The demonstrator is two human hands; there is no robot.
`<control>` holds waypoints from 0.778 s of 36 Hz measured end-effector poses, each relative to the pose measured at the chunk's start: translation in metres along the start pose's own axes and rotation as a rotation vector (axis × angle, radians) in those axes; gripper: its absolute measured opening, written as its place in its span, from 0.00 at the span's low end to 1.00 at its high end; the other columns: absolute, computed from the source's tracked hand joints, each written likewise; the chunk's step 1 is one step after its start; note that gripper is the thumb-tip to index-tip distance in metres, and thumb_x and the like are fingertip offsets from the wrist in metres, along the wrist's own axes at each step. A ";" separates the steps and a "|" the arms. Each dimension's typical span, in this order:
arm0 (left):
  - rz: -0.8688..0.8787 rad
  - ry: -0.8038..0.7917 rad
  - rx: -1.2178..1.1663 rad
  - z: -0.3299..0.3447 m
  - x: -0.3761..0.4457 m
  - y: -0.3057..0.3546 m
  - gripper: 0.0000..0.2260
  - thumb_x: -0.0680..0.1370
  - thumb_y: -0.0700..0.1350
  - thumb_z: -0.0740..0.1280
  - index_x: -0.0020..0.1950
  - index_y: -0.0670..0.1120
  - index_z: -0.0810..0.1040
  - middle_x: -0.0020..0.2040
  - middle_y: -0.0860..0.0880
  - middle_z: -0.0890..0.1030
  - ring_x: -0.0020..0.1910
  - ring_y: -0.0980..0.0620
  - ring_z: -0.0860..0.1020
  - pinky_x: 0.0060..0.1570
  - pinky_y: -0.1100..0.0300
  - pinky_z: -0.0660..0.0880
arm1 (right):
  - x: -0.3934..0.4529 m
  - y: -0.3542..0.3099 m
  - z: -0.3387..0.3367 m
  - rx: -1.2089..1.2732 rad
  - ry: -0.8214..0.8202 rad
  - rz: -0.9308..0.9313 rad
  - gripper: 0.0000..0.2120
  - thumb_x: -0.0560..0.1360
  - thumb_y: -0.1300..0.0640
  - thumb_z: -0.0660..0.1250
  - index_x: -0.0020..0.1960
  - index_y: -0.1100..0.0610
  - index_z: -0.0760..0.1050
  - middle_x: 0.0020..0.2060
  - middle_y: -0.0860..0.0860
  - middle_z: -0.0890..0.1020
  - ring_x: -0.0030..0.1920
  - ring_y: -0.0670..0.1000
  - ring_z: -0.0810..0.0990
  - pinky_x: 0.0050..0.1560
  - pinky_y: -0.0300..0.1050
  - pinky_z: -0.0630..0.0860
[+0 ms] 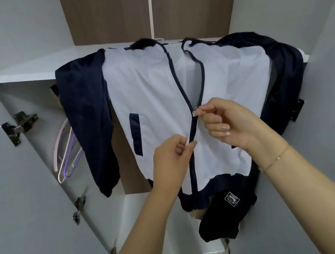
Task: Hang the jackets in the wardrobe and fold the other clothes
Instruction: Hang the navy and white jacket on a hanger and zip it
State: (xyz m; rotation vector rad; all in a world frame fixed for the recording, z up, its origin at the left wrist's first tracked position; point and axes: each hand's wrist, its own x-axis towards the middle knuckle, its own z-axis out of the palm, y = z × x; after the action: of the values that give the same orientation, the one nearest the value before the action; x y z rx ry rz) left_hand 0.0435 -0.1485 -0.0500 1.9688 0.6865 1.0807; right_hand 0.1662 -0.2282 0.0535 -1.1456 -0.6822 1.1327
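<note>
1. I stand facing an open white wardrobe with a brown wood-grain back panel and a white shelf running across its upper part.
2. Metal hinges sit on the wardrobe's left wall, and another dark hinge on the right wall.
3. A white jacket with navy sleeves hangs below the shelf's front edge, its zip done up partway.
4. My left hand pinches the jacket's front edge beside the zip, low down.
5. My right hand pinches the zip pull between thumb and forefinger.
6. Empty pastel hangers hang near the left wall.
7. A black garment with a white patch hangs behind the jacket's hem.
</note>
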 end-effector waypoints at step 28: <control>0.112 0.073 0.051 0.001 0.080 0.020 0.09 0.77 0.48 0.70 0.38 0.51 0.73 0.33 0.56 0.75 0.36 0.58 0.75 0.37 0.69 0.71 | 0.089 -0.150 -0.003 0.156 -0.217 0.153 0.11 0.71 0.61 0.59 0.40 0.62 0.79 0.15 0.47 0.63 0.13 0.45 0.59 0.15 0.38 0.56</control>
State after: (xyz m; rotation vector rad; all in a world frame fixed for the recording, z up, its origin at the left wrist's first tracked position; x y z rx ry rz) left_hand 0.0856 -0.1005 0.0016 2.0397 0.6549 1.2187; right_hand 0.2484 -0.1460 0.1832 -0.9627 -0.6670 1.4299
